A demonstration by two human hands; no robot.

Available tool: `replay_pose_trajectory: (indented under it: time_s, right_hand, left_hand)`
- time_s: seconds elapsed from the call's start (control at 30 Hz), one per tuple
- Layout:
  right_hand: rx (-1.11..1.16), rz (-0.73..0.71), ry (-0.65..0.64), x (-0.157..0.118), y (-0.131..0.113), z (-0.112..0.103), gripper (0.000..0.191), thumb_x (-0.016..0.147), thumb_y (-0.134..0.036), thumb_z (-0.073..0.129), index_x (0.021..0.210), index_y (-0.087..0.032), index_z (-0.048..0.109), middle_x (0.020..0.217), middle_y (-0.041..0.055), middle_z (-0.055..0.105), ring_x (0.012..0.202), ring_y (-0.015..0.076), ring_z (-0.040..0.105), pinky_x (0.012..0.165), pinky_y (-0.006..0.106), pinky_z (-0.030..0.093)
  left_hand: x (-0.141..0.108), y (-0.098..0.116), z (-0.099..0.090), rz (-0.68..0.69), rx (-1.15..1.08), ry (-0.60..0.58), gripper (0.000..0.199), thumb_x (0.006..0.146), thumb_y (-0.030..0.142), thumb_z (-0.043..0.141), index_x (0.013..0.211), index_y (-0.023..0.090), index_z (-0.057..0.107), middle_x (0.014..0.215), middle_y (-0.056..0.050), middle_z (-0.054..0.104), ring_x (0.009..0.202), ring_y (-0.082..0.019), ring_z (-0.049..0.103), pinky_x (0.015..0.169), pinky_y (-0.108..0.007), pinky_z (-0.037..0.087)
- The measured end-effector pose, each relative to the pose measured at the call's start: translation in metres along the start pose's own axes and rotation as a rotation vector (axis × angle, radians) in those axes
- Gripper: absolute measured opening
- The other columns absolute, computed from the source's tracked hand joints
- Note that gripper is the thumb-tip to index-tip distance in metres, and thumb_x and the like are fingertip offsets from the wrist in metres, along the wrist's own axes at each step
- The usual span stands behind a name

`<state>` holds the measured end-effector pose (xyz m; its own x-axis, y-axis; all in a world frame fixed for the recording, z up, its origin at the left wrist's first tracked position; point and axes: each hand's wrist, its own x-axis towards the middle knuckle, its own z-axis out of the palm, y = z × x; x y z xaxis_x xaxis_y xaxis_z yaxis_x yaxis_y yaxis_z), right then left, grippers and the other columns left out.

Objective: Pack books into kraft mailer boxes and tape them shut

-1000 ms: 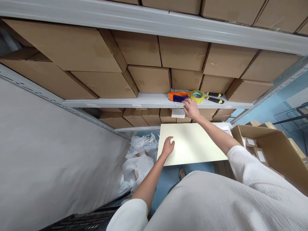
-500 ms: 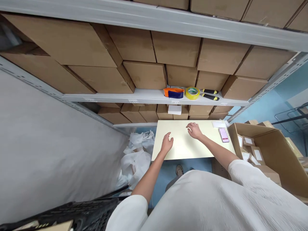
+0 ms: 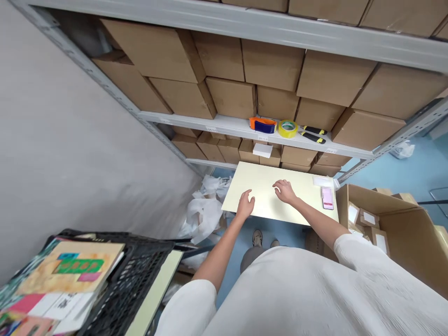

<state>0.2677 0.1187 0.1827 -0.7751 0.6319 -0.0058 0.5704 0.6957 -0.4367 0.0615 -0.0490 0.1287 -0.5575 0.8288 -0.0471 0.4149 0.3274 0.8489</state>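
Over the pale yellow tabletop (image 3: 259,179), both hands hold nothing. My left hand (image 3: 245,204) is above its front left edge, fingers apart and thumb out. Nearer the middle, my right hand (image 3: 284,191) hovers with loosely bent, parted fingers. A phone (image 3: 327,198) with a pink screen lies at the table's right side, next to some white paper (image 3: 322,181). On the shelf beyond sit an orange and blue tape dispenser (image 3: 263,125), a roll of yellow tape (image 3: 288,129) and pliers-like tools with black and yellow handles (image 3: 313,136).
Brown cartons (image 3: 273,65) fill the grey shelving (image 3: 231,122). At the right stands a big open cardboard box (image 3: 406,219) with small labelled boxes inside. White plastic bags (image 3: 203,217) lie left of the table. A black crate (image 3: 129,275) with books (image 3: 70,266) is at the lower left.
The view has turned left and down, bringing the black crate and its books into sight. Both hands keep nearly the same pose over the table.
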Motion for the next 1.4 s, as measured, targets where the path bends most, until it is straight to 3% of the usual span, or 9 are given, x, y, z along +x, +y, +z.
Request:
replay_pose_trajectory:
  time_s: [0.23,0.57,0.77,0.93,1.07,1.2,1.4]
  right_hand:
    - [0.006,-0.125,-0.087,-0.001,-0.026,0.023,0.034,0.103,-0.019,0.05,0.123,-0.022,0.077,0.133,0.0149,0.072,0.122,0.0337,0.058,0.103,0.047,0.041]
    - [0.006,-0.349,-0.166,0.023,-0.109,0.043,0.033,0.104,-0.02,0.051,0.123,-0.022,0.078,0.131,0.0149,0.073,0.122,0.0332,0.06,0.104,0.047,0.042]
    - [0.004,-0.504,-0.184,0.034,-0.199,0.07,0.031,0.103,-0.02,0.054,0.122,-0.023,0.078,0.129,0.0141,0.074,0.12,0.0334,0.061,0.101,0.046,0.044]
    - [0.052,-0.641,-0.19,0.027,-0.291,0.107,0.03,0.103,-0.022,0.055,0.122,-0.023,0.078,0.129,0.0134,0.074,0.121,0.0327,0.061,0.101,0.045,0.044]
    - [0.098,-0.743,-0.223,0.014,-0.36,0.14,0.03,0.103,-0.021,0.054,0.122,-0.023,0.077,0.128,0.0115,0.075,0.121,0.0304,0.061,0.104,0.044,0.043]
    - [0.126,-0.84,-0.279,-0.003,-0.421,0.17,0.03,0.103,-0.019,0.054,0.122,-0.022,0.076,0.126,0.0109,0.075,0.119,0.0288,0.061,0.104,0.042,0.043]
    - [0.144,-0.994,-0.348,-0.015,-0.496,0.202,0.03,0.102,-0.02,0.055,0.123,-0.022,0.076,0.129,0.0118,0.074,0.121,0.0301,0.061,0.104,0.043,0.044]
  left_hand:
    - [-0.056,-0.019,-0.025,-0.07,0.014,0.141,0.045,0.095,0.026,0.059,0.139,0.022,0.066,0.144,-0.015,0.068,0.138,-0.03,0.063,0.124,-0.049,0.048]
    - [-0.11,-0.03,-0.091,-0.112,0.05,0.308,0.043,0.097,0.023,0.058,0.139,0.022,0.066,0.144,-0.013,0.068,0.141,-0.03,0.061,0.125,-0.049,0.047]
    - [-0.154,-0.044,-0.157,-0.079,0.091,0.442,0.044,0.096,0.019,0.057,0.14,0.022,0.066,0.149,-0.013,0.065,0.146,-0.03,0.056,0.13,-0.049,0.04]
    - [-0.209,-0.063,-0.223,-0.035,0.154,0.52,0.046,0.097,0.018,0.057,0.142,0.023,0.065,0.15,-0.012,0.064,0.147,-0.029,0.056,0.131,-0.049,0.039]
    - [-0.258,-0.085,-0.267,-0.077,0.192,0.594,0.046,0.099,0.018,0.056,0.144,0.023,0.065,0.153,-0.012,0.062,0.15,-0.029,0.053,0.132,-0.049,0.038]
    - [-0.31,-0.108,-0.298,-0.14,0.163,0.672,0.044,0.101,0.02,0.054,0.143,0.022,0.065,0.153,-0.011,0.062,0.149,-0.028,0.053,0.132,-0.048,0.038]
    - [-0.37,-0.133,-0.33,-0.245,0.197,0.806,0.043,0.101,0.02,0.05,0.14,0.022,0.068,0.15,-0.012,0.066,0.147,-0.03,0.056,0.129,-0.051,0.042]
